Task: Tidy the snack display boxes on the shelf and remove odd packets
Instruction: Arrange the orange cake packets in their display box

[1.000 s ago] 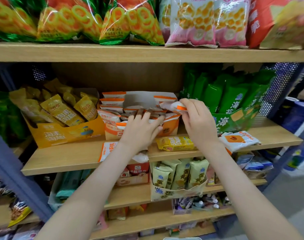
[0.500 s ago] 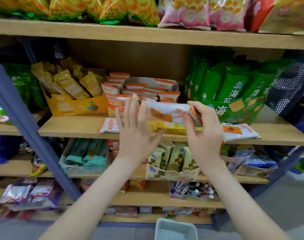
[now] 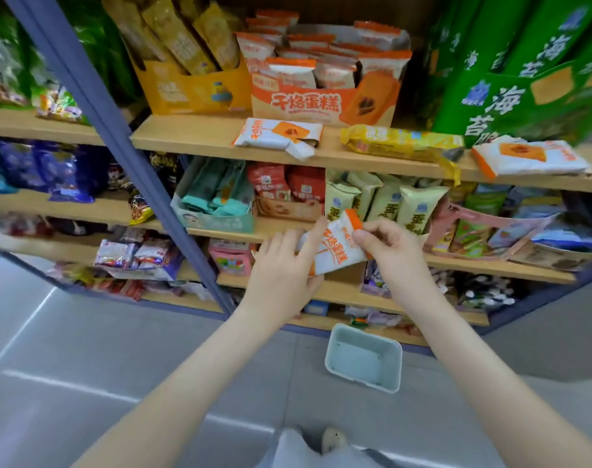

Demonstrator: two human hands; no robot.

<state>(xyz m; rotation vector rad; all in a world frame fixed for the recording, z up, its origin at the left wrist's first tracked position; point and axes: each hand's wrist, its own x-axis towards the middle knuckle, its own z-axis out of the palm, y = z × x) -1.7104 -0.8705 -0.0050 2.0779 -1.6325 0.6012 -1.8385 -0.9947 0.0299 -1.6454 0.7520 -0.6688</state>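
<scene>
A white-and-orange cake packet (image 3: pixel 335 247) is held in front of the lower shelves, away from its box. My left hand (image 3: pixel 282 265) grips its lower end and my right hand (image 3: pixel 387 243) pinches its upper orange edge. The orange-and-white display box (image 3: pixel 325 99) stands on the shelf above, filled with several matching packets. In front of it lie loose packets: a white-and-orange one (image 3: pixel 279 135), a yellow one (image 3: pixel 400 143) and another white-and-orange one (image 3: pixel 529 157).
A yellow display box (image 3: pixel 190 89) stands left of the orange one, a green box (image 3: pixel 524 96) to its right. A pale green bin (image 3: pixel 363 358) sits on the grey floor below my hands. A blue shelf post (image 3: pixel 119 146) slants down the left.
The packet came out of the orange box and moved down with both hands, from box height to the lower shelves. My view tilted down, showing the floor and bin.
</scene>
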